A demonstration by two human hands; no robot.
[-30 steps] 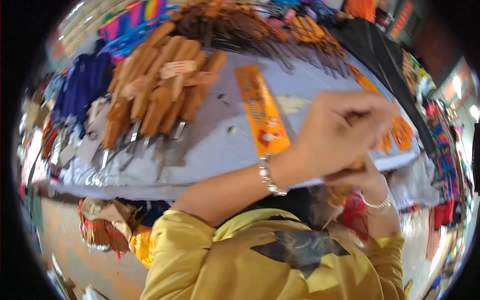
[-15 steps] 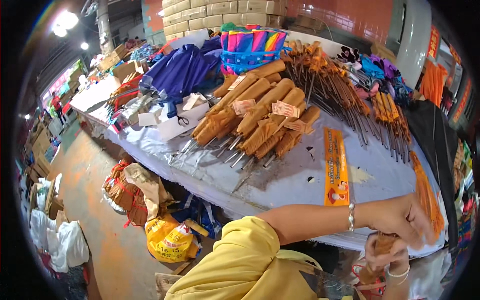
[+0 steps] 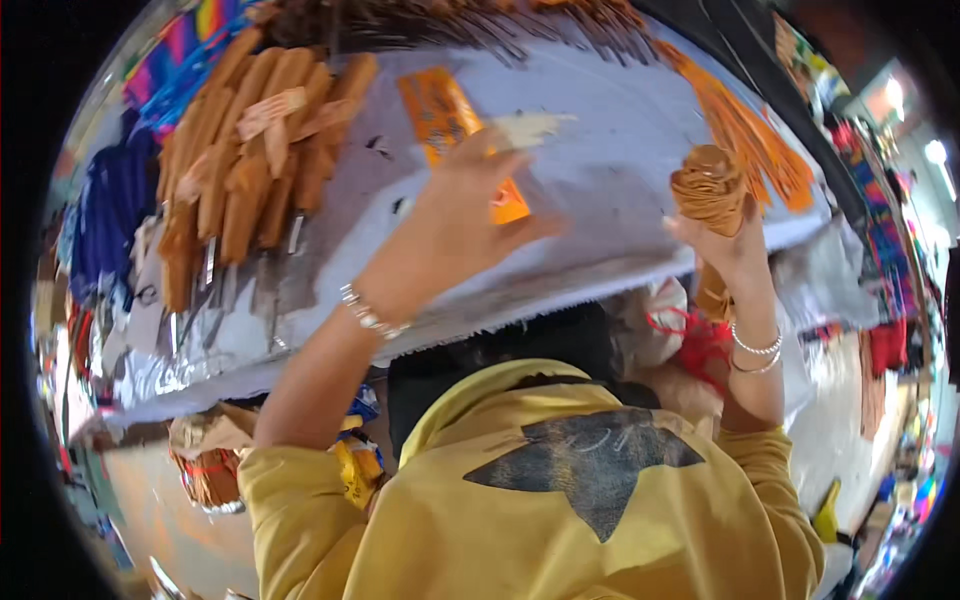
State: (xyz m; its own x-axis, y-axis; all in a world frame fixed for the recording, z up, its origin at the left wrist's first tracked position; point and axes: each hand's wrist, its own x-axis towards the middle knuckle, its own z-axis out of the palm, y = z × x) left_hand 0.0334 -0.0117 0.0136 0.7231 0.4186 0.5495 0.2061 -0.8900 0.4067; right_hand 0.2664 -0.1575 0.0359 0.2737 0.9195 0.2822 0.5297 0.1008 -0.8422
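Note:
My right hand (image 3: pixel 735 250) grips a rolled brown umbrella (image 3: pixel 708 190), its pleated round end showing above my fingers. Below the fist, more of its brown cloth hangs beside the wrist. My left hand (image 3: pixel 455 210) is slightly blurred, empty, with fingers spread above an orange printed strip (image 3: pixel 425 95) lying on the table. A bunch of loose orange strips (image 3: pixel 745 140) lies just beyond my right hand. At the left, a pile of rolled brown umbrellas (image 3: pixel 255 180) rests with metal shaft ends poking out and pale paper tags (image 3: pixel 270 110) on top.
The table (image 3: pixel 600 190) has a pale cover, with its front edge close to my body. More umbrella frames (image 3: pixel 470 30) line the far side. Dark blue cloth (image 3: pixel 110 200) sits at the far left. A red-tied bundle (image 3: pixel 210 475) stands on the floor at left.
My view has swung right and down. My left hand has moved away leftward from the umbrella, fingers spreading. My right hand still holds it, now raised upright over the table edge.

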